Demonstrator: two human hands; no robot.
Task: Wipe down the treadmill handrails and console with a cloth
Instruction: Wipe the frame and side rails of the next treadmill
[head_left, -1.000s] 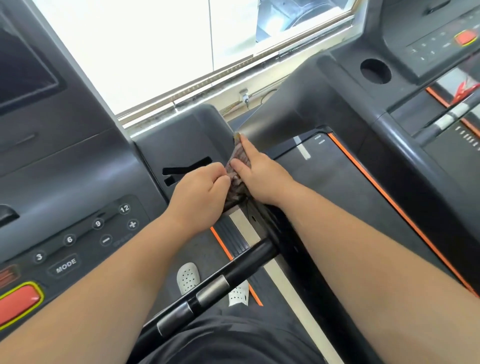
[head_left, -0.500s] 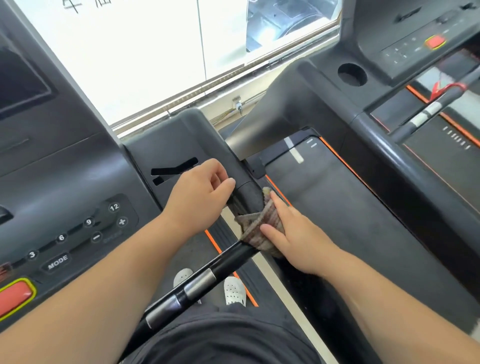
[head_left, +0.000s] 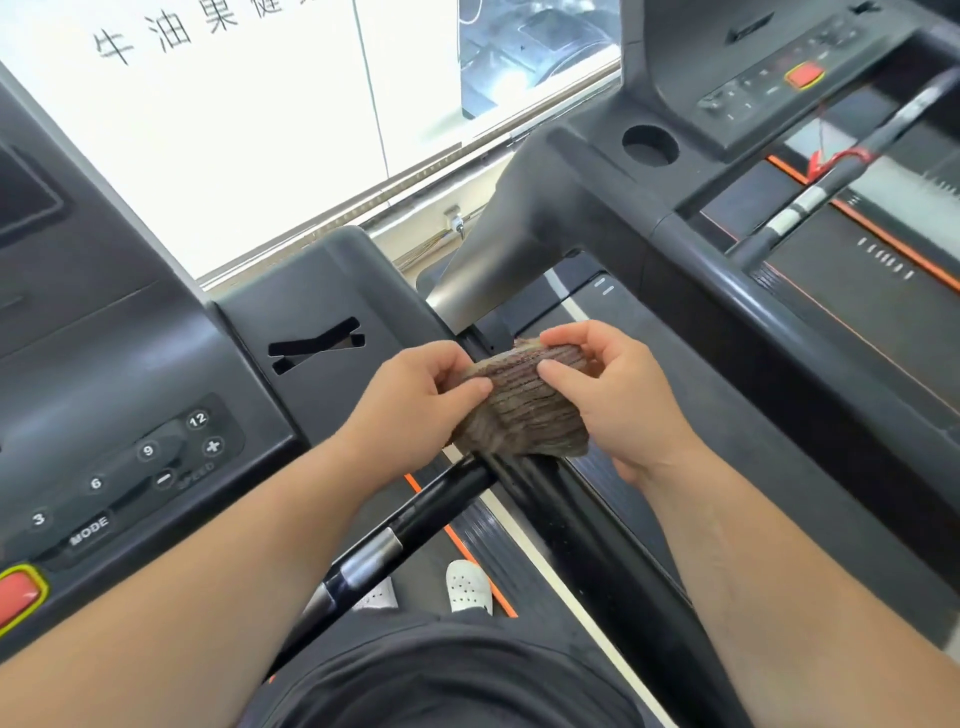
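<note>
A brown ribbed cloth (head_left: 524, 410) is stretched between both hands above the right side handrail (head_left: 582, 525) of my treadmill. My left hand (head_left: 415, 410) pinches its left edge with thumb and fingers. My right hand (head_left: 618, 395) pinches the upper right part. The cloth's lower edge hangs onto the junction where the black front bar (head_left: 415, 525) with a silver grip sensor meets the handrail. The grey console (head_left: 156, 415) with numbered speed buttons and a red stop button lies to the left.
A second treadmill (head_left: 727, 322) stands close on the right, with its own console (head_left: 769, 88), cup hole and black bar. A bright window (head_left: 260, 130) is straight ahead. White shoes (head_left: 467, 587) stand on the belt below, beside an orange strip.
My right hand slid the cloth down the handrail toward me, then lifted it. My left hand left the console corner and took hold of the cloth, so both hands now hold it.
</note>
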